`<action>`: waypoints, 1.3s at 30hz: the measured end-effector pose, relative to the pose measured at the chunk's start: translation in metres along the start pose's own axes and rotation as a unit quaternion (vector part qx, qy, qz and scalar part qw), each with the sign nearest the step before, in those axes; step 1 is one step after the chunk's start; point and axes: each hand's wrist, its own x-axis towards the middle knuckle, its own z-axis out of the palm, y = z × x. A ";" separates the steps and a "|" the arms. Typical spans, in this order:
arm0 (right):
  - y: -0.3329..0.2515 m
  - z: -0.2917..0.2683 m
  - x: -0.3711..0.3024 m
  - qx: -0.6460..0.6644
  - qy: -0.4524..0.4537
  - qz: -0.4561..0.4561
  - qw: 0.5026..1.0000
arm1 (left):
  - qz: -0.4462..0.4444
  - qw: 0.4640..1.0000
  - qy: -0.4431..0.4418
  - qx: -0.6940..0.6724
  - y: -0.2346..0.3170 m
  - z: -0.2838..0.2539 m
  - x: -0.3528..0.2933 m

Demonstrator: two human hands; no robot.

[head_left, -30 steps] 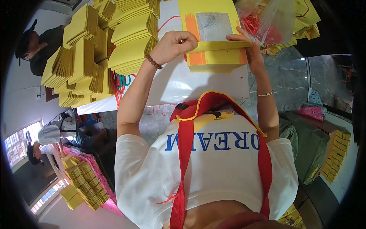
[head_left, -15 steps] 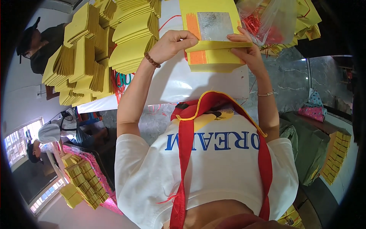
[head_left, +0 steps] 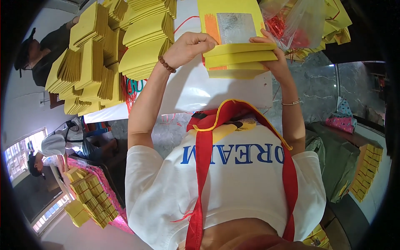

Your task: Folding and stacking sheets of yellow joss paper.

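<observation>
Yellow paper sheets [head_left: 233,73], with an orange band and a silver patch [head_left: 237,28], lie on the white-covered table [head_left: 183,93]. Across them runs a folded yellow strip [head_left: 243,53], whose two layers stand a little apart. My left hand [head_left: 193,48] is closed in a pinch at the strip's left end. At its right end my right hand [head_left: 271,50] grips the fold, some fingers above it and the thumb partly hidden behind the paper.
Tall stacks of folded yellow paper [head_left: 146,33] stand at the left. A clear plastic bag [head_left: 298,25] with red string lies at the right. One person [head_left: 41,54] is beyond the stacks; another [head_left: 60,143] stands by bundled paper [head_left: 93,196]. Red and green cords [head_left: 132,89] hang near the table.
The strip's lower layer has come down toward me and now covers more of the orange band. My hands have barely shifted. The person beyond the stacks has moved slightly.
</observation>
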 end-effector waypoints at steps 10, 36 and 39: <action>0.000 -0.001 0.000 -0.035 0.016 -0.007 0.999 | 0.170 0.915 0.025 0.365 0.020 0.023 -0.015; -0.012 -0.018 0.019 -0.184 0.083 -0.100 0.974 | 0.296 0.752 0.178 0.561 0.001 0.017 0.001; -0.026 -0.016 0.012 -0.243 0.058 -0.136 0.959 | 0.301 0.748 0.165 0.568 0.011 0.021 -0.015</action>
